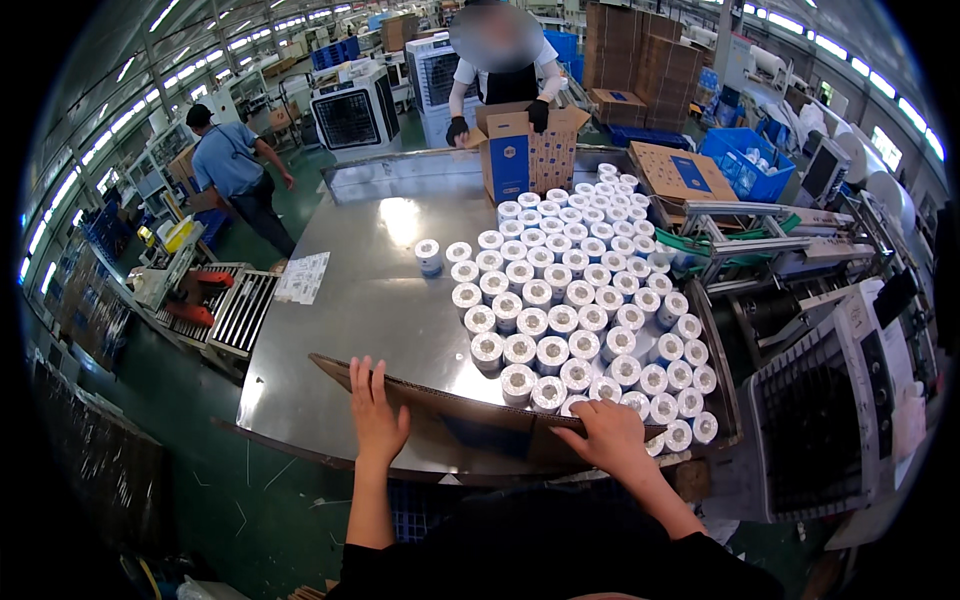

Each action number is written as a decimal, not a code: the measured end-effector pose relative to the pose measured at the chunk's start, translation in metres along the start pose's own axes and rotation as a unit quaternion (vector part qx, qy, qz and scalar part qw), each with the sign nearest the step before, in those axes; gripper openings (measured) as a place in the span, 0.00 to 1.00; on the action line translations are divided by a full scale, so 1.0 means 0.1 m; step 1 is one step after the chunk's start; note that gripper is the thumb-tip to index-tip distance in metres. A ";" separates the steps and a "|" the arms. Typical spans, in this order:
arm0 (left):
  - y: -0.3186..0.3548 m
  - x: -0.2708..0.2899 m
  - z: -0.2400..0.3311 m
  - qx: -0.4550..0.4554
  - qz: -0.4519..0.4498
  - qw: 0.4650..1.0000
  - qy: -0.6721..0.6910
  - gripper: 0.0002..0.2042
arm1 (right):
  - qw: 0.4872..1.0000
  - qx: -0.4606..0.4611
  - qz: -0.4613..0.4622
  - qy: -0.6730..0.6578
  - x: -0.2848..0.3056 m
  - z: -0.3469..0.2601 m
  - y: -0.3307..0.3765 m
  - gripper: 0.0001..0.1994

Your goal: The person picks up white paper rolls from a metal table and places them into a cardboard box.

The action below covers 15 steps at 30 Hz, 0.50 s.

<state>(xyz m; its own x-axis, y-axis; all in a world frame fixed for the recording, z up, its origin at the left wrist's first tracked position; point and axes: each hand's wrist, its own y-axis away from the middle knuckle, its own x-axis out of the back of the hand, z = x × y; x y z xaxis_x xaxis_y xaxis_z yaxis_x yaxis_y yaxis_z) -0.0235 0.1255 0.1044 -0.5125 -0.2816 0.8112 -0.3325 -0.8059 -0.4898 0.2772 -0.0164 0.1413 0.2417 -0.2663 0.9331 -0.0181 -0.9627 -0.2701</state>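
Note:
A flattened cardboard box (470,415) stands on its long edge in front of me, tilted, with a dark blue patch on its near side. My left hand (378,415) rests against its left part, fingers stretched up past the top edge and thumb apart. At the right end, my right hand (612,435) grips the top edge, thumb on the near side and fingers over the far side. Just beyond the cardboard, many white rolls (552,355) with blue lower parts stand upright, packed together on the metal table (350,290).
Across the table a person in dark gloves holds an open blue-and-brown box (508,165). A printed sheet (302,278) lies at the table's left. Another flat box (680,172), a blue crate (748,160) and machinery (820,400) line the right. Another person (235,165) walks at left.

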 end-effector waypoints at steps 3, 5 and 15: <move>-0.04 -0.07 -0.01 -0.007 0.006 1.000 0.023 0.39 | 1.000 0.000 0.026 -0.001 -0.07 0.04 -0.01 0.16; -0.05 -0.08 0.00 -0.005 0.004 1.000 0.024 0.40 | 1.000 0.000 0.026 0.002 -0.07 0.04 -0.02 0.16; -0.05 -0.13 0.08 0.018 0.023 0.999 0.035 0.39 | 0.999 0.021 0.030 -0.004 -0.05 0.09 -0.04 0.16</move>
<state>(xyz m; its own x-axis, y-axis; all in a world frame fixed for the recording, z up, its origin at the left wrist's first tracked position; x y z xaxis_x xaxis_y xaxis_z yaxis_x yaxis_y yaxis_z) -0.0089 0.1294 0.0986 -0.5810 -0.2837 0.7629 -0.2790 -0.8111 -0.5141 0.2843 -0.0104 0.1356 0.2501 -0.3232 0.9127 0.0079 -0.9419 -0.3358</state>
